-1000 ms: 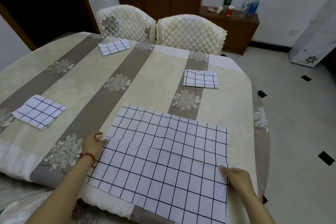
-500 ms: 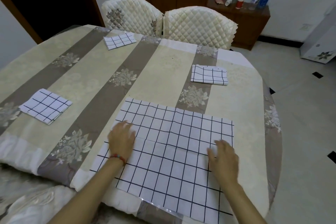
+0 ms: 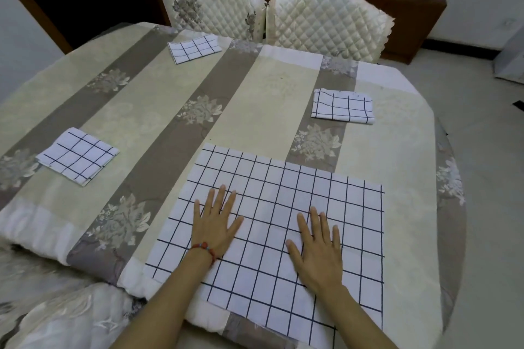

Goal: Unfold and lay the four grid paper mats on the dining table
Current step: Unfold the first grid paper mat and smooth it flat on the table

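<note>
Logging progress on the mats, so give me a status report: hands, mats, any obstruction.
Left hand and right hand flat, open on unfolded mat. Three folded mats not yet opened. Nothing in the way.

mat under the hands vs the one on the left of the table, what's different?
The near mat is unfolded and lies flat; the left mat is folded into a small layered square. The near mat has the left hand and right hand pressed flat on it; the left mat is untouched. Both are white with a dark grid.
</note>
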The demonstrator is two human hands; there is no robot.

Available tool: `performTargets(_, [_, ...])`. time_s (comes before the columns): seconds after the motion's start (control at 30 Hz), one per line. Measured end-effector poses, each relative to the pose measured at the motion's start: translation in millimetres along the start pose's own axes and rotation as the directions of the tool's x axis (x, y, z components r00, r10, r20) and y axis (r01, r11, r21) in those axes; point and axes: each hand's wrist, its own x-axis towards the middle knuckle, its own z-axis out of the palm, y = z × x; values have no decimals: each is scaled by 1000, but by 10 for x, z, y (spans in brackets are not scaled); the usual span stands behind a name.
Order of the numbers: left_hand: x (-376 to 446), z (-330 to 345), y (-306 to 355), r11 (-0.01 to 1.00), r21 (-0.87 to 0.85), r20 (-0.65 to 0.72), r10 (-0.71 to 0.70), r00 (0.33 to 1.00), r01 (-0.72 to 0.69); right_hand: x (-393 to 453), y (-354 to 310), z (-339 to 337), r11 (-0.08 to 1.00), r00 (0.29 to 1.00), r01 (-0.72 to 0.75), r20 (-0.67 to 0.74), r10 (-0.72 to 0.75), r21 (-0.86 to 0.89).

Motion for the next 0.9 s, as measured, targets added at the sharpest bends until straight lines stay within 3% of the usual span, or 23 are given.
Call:
performTargets(0.27, [11, -37, 10, 1000, -19, -12, 9, 1000, -9, 2, -194, -55, 998, 997, -53, -52, 54, 14])
performTargets(0.37, [7, -20, 9, 1000, -6, -22, 7, 1000, -7, 103, -499, -95, 982, 981, 191, -43, -191, 0])
performTargets(0.43, [1, -11, 1, 1000, -6, -27, 8, 1000, -8, 199, -580, -37, 914, 913, 406, 47, -405, -22])
performTargets(0.47, [1, -9, -3, 1000, -6, -24, 8, 1000, -8, 272, -527, -23, 898, 897, 439, 77, -436, -35])
performTargets(0.53, [10, -14, -8, 1000, -13, -24, 11, 1000, -11, 482, -243, -58, 945, 946, 322, 34, -321, -48])
performTargets(0.6, [14, -19, -7, 1000, -16, -27, 17, 999, -18, 639, 179, -143, 999, 1000, 29, -1, -29, 19])
performTargets(0.67, [6, -20, -8, 1000, -22, -30, 17, 999, -17, 650, 569, -317, 964, 966, -257, -7, 258, 68])
performTargets(0.73, [6, -17, -11, 1000, -21, -28, 17, 999, -18, 552, 664, -449, 912, 915, -393, -50, 401, 113])
performTargets(0.8, [22, 3, -15, 999, -29, -32, 15, 999, -16, 443, 412, -478, 938, 936, -303, -133, 326, 170])
performTargets(0.9, [23, 13, -21, 999, -32, -38, 14, 999, -16, 157, -174, -203, 986, 997, 47, -74, -35, 162])
